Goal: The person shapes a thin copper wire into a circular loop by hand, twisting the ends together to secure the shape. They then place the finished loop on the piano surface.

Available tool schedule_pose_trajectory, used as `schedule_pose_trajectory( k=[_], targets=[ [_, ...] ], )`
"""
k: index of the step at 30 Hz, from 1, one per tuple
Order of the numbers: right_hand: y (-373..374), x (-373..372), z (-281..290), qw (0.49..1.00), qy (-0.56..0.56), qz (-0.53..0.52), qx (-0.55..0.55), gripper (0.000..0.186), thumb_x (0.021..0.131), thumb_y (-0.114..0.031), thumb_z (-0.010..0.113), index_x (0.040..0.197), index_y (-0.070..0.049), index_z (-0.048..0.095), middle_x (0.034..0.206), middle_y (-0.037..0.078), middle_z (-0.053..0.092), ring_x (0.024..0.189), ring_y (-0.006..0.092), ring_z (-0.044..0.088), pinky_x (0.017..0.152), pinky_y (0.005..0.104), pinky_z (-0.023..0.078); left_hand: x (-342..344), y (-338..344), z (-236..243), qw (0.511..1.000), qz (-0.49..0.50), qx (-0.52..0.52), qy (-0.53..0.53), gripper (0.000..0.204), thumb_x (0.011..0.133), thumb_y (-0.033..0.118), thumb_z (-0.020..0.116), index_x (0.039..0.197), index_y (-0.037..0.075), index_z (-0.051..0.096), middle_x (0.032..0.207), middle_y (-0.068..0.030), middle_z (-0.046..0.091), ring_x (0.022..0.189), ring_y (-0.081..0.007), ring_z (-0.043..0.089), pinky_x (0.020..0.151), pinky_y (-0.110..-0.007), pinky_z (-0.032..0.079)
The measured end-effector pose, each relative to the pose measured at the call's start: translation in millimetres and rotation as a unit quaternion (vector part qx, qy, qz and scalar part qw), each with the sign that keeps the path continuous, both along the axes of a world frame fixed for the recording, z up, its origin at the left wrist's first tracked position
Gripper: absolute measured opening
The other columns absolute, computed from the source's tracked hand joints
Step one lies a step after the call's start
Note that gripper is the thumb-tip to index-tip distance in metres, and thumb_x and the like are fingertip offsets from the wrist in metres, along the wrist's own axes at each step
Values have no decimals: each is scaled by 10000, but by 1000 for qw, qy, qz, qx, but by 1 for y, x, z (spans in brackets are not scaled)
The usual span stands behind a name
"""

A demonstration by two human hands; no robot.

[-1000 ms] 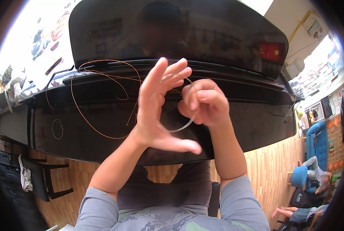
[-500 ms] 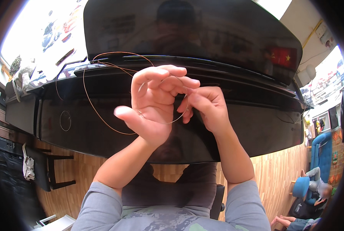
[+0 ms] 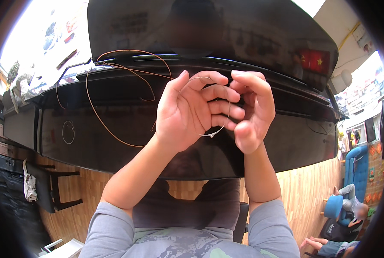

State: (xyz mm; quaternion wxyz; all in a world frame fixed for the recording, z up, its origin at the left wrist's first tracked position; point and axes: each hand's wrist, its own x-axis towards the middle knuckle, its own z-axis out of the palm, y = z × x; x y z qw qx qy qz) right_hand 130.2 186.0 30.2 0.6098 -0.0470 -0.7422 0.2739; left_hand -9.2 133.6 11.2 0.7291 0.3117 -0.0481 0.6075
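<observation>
Black surface (image 3: 295,137) underneath | left fingers (image 3: 222,108) cradling wire loop (image 3: 212,135), grip unclear; right fingers (image 3: 257,84) released | looks light, springy: pinch below left fingers

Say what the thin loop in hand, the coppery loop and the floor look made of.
Thin loop: perhaps metal wire or nylon; its pale shine leaves that open. Coppery loop: likely copper or coated wire, given its orange sheen. Floor: wood or laminate, satin; plank grain shows.
</observation>
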Motion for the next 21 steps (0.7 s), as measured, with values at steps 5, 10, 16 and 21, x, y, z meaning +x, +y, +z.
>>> schedule_pose_trajectory(
  k=[5, 10, 16, 21],
  targets=[
    [-2, -6, 6, 987, -99, -47, 120, 841, 510, -439, 835, 1192, -22, 572, 1126, 149, 506, 986, 282, 527, 810, 375, 458, 6, -7, 15, 988, 90, -125, 16, 624, 967, 487, 203, 1138, -11, 536, 1069, -175, 601, 978, -331, 602, 791, -455, 527],
    [-2, -8, 6, 985, -117, -63, 106, 866, 449, -374, 865, 1200, -49, 579, 1127, 150, 509, 1002, 291, 518, 808, 367, 461, 1, -4, 9, 993, 69, -90, 15, 649, 960, 526, 194, 1159, 6, 528, 1066, -173, 600, 927, -326, 616, 676, -429, 554],
    [1, -4, 5, 982, -133, -89, 100, 843, 420, -335, 876, 1170, -64, 604, 1118, 145, 507, 965, 280, 536, 763, 350, 492, 2, -6, 12, 995, 49, -84, -3, 674, 943, 566, 195, 1218, 28, 494, 1107, -199, 581, 968, -344, 598, 707, -447, 548],
    [1, -1, 3, 980, -143, -105, 88, 864, 413, -376, 881, 1159, -44, 601, 1127, 150, 509, 987, 279, 547, 772, 353, 506, 6, -11, 20, 993, 57, -105, -6, 691, 932, 589, 196, 1171, 20, 506, 1057, -199, 598, 945, -333, 610, 720, -454, 544]
  ],
)
